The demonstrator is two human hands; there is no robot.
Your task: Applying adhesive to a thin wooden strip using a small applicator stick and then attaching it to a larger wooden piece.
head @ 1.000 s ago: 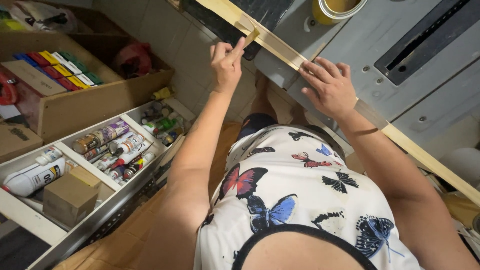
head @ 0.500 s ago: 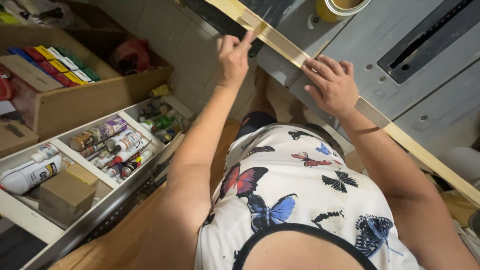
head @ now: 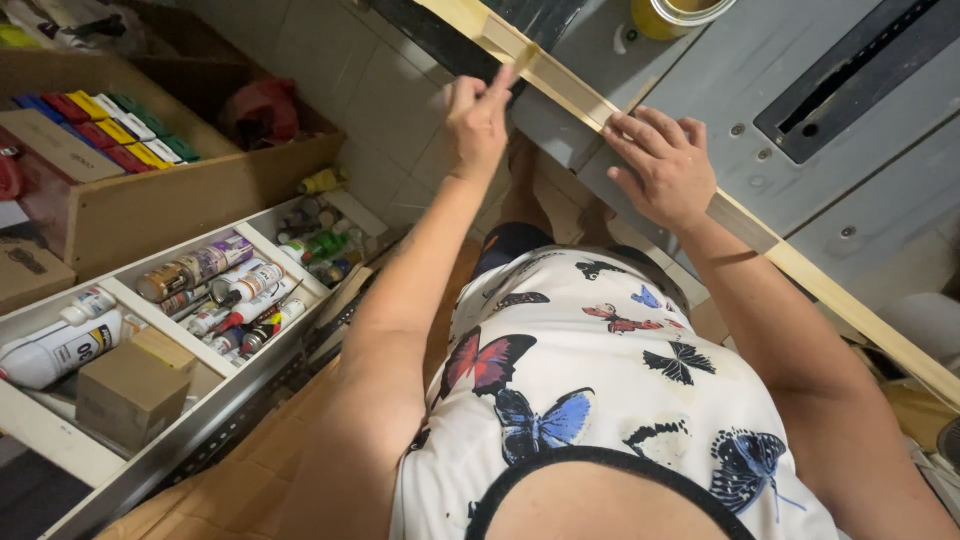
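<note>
A long pale wooden strip (head: 850, 295) lies slanted along the near edge of a grey metal saw table (head: 720, 110). My left hand (head: 478, 118) has its fingers curled and the index finger stretched out, its tip touching the strip near the upper end. Nothing shows inside that hand. My right hand (head: 665, 165) lies flat on the strip further down, fingers spread, pressing it against the table edge. Below the hands, my butterfly-print top fills the lower middle of the view.
A yellow tin (head: 680, 12) stands at the table's far edge, beside a dark slot (head: 850, 70). At left, an open drawer (head: 70, 450) holds spray cans, tubes, a white bottle (head: 55, 345) and a cardboard box (head: 130, 385). A wooden crate (head: 180, 195) holds coloured packets.
My left hand has slid up along the strip, away from my right hand, index finger still on the wood. My right hand has stayed pressed in place.
</note>
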